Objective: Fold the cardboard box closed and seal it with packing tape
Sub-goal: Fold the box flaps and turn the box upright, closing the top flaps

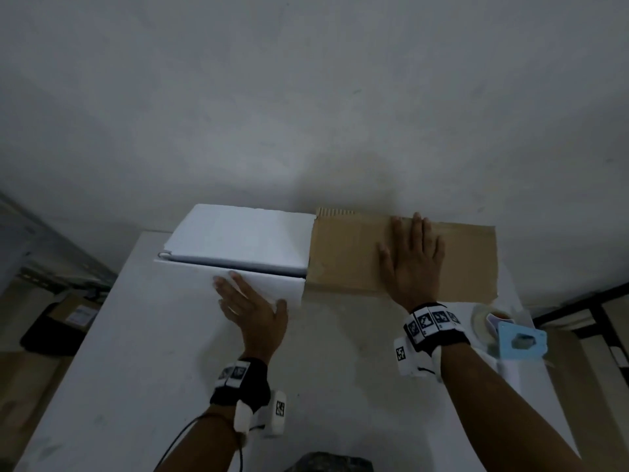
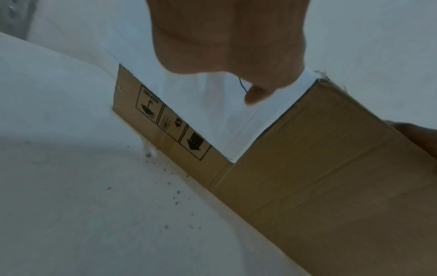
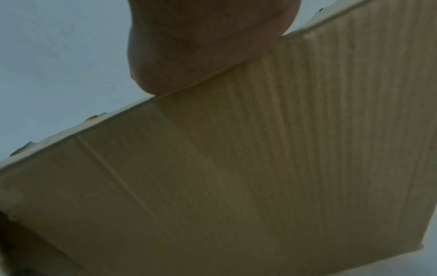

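Head view: box [image 1: 343,253] at table's [image 1: 143,352] far edge.
Left hand [image 1: 250,308]: fingers straight, flat on white flap [image 1: 258,287].
Right hand [image 1: 412,257]: fingers spread, palm pressing brown flap [image 1: 469,260].
Tape [image 1: 490,321]: table's right edge.

The cardboard box [image 1: 343,253] lies at the table's [image 1: 143,352] far edge, the tape roll [image 1: 490,321] near its right.

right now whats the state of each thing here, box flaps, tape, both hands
cardboard box: on the white table, unsealed, no tape on it
white flaps: folded over, dark gap between them
brown flap: laid flat
left hand: fingers straight, resting on the near white flap
right hand: spread flat, pressing the brown flap
tape dispenser: sitting untouched at the table's right edge
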